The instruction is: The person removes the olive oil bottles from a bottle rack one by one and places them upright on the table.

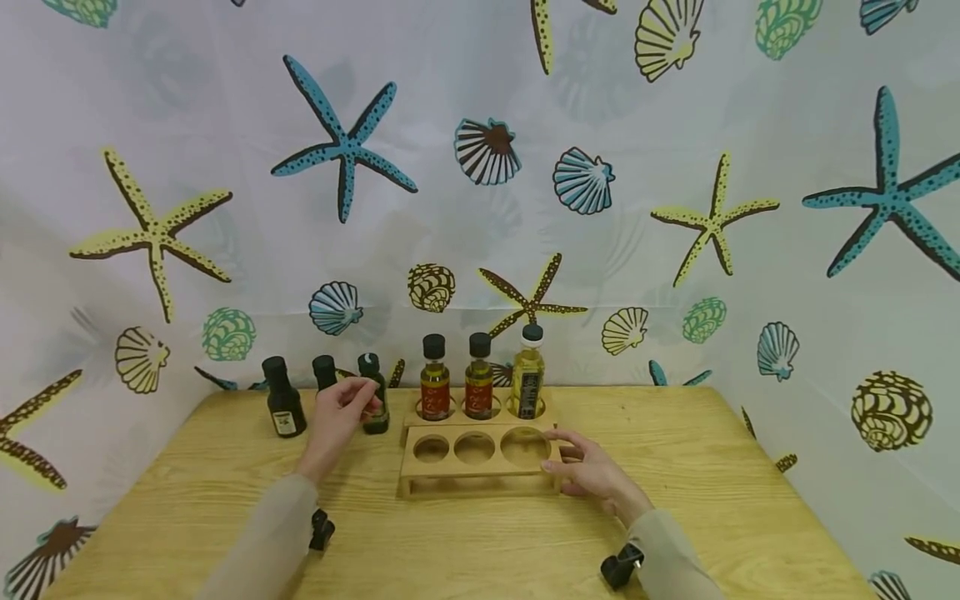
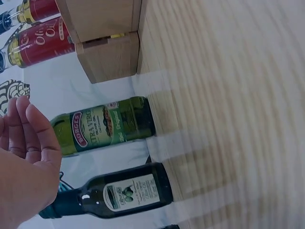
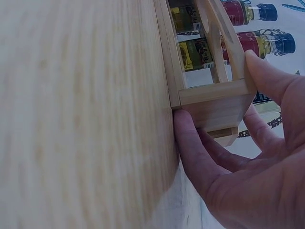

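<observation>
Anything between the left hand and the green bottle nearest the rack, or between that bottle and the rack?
Nothing visible stands between the left hand and the green bottle, nor between that bottle and the rack, just tabletop.

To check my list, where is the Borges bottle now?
In the head view, the Borges bottle stands left of the rack, partly behind the left hand.

The person's left arm [image 1: 270, 533] reaches forward, the left hand [image 1: 341, 417] raised with its fingers gently bent. The right arm [image 1: 671, 554] angles inward, the right hand [image 1: 592, 473] gripping, thumb and fingers parted and curved.
</observation>
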Motion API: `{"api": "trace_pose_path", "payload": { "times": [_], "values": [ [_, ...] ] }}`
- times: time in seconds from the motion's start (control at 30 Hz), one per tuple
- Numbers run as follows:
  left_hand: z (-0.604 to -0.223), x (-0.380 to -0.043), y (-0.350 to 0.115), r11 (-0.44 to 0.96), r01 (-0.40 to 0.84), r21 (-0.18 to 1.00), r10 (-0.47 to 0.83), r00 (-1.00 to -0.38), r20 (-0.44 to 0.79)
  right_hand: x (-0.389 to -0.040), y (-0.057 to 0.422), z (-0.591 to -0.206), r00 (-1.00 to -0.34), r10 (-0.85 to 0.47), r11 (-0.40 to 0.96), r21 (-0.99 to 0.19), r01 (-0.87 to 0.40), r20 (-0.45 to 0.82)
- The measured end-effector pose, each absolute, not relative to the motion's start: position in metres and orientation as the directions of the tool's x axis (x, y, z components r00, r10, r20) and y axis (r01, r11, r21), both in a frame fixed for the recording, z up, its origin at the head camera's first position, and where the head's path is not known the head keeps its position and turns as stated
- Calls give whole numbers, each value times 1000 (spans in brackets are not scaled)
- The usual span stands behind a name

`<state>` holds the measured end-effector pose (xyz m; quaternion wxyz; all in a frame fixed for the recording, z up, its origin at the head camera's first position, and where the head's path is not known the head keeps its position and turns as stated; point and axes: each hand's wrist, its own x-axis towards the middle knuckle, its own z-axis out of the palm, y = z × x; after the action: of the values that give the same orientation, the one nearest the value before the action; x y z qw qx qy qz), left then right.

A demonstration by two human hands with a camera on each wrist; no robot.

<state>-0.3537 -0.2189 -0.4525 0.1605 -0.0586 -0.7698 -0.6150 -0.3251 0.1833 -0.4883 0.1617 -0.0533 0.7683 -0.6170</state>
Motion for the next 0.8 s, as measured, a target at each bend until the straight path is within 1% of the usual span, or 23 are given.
{"api": "trace_pose_path", "payload": {
  "times": [0.2, 0.43, 0.53, 0.8],
  "values": [
    [-444, -356, -202, 239, 300, 923, -56, -945, 322, -325, 184, -487, -942, -282, 221, -968, 122, -183],
    [-444, -359, -188, 315, 286, 905, -31, -950, 311, -325, 182, -487, -940, -287, 222, -967, 125, -187],
    [-445, -361, -182, 317, 292, 902, -14, -950, 313, -325, 183, -487, -939, -288, 221, -967, 124, -186],
    [-448, -366, -170, 339, 285, 896, -18, -951, 309, -323, 183, -488, -936, -295, 221, -967, 127, -191]
  ]
}}
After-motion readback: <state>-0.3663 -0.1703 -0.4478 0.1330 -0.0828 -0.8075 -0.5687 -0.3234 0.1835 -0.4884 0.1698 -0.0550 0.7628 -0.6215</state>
